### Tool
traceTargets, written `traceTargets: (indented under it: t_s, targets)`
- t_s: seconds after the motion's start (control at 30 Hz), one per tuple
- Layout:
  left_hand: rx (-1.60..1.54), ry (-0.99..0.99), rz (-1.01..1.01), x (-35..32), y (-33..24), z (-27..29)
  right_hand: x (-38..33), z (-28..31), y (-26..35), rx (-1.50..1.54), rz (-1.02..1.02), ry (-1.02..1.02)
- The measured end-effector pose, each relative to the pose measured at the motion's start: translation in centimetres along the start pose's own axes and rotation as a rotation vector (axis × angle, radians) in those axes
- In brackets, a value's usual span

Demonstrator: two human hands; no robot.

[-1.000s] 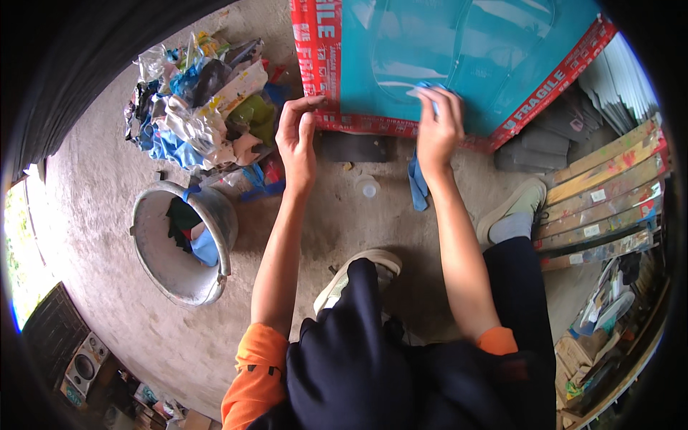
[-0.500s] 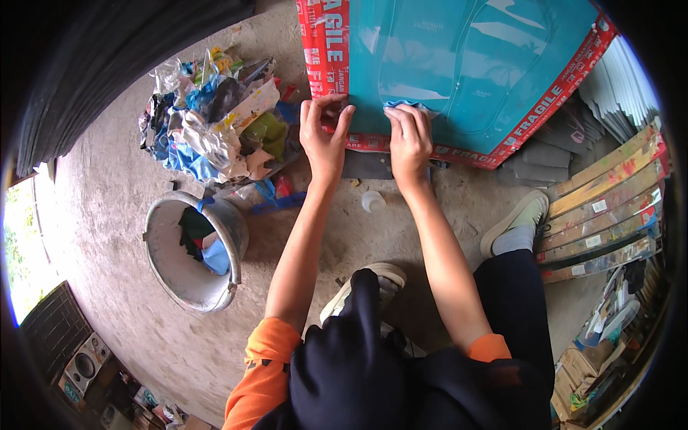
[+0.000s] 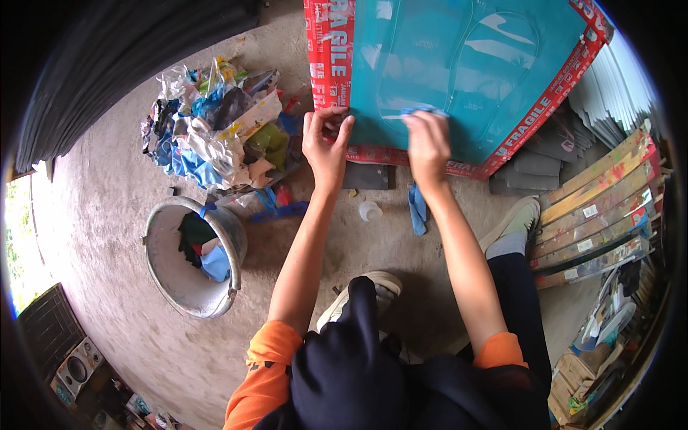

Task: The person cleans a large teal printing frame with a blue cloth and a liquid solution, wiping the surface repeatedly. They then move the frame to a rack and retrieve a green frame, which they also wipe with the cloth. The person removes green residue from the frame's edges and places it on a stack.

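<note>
A teal screen-printing frame [image 3: 412, 57] stands tilted before me, bordered with red printed tape and showing large sole-shaped outlines. My left hand [image 3: 325, 150] is closed at its lower left corner, fingers curled over the taped edge and thumb up. Pinched under the fingers of my right hand [image 3: 430, 147] is a small blue cloth [image 3: 426, 112], pressed on the lower part of the teal surface. That hand is slightly smeared by motion. Below my right wrist a blue cloth strip [image 3: 417, 209] hangs or lies; I cannot tell which.
A heap of crumpled, stained scraps [image 3: 208, 136] lies on the concrete floor at left. Nearer stands a grey bucket [image 3: 161, 265] with cloths inside. A small translucent cup [image 3: 370, 211] is below the frame. Paint-stained wooden frames [image 3: 595, 222] lean at right beside grey stacked sheets [image 3: 534, 161].
My right hand has slid the blue cloth to the right across the teal surface. My left hand stays at the corner. The blue strip below my right wrist has come into sight.
</note>
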State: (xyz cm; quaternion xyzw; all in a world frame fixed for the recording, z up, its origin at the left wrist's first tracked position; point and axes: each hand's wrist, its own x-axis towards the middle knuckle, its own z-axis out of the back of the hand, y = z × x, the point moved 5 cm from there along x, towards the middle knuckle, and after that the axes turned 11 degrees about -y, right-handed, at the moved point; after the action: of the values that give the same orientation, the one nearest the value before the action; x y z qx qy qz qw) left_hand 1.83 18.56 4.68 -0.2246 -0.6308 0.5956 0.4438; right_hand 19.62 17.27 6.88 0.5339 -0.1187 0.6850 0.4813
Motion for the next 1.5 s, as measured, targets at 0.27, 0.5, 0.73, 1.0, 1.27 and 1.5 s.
traceTargets:
  t_s: [0.27, 0.5, 0.73, 1.0, 1.27, 1.5]
  targets:
    - [0.028, 0.059, 0.014, 0.3, 0.3, 0.8, -0.4, 0.4, -0.6, 0.012, 0.125, 0.197]
    - [0.035, 0.117, 0.015, 1.0, 0.6, 1.0, 0.6, -3.1, 2.9, 0.11, 0.295, 0.376]
    - [-0.015, 0.177, 0.065, 1.1, 0.7, 1.3, 3.2, -2.6, 2.1, 0.122, 0.514, 0.403]
    - [0.005, 0.175, 0.082, 1.0, 0.5, 1.3, 3.7, -2.3, 2.7, 0.046, 0.532, 0.56]
    - [-0.032, 0.135, 0.06, 1.1, 0.5, 1.5, 5.6, -3.3, 3.3, 0.025, 0.603, 0.522]
    - [-0.09, 0.163, 0.137, 1.1, 0.8, 1.2, 1.3, -2.5, 2.8, 0.035, 0.627, 0.572]
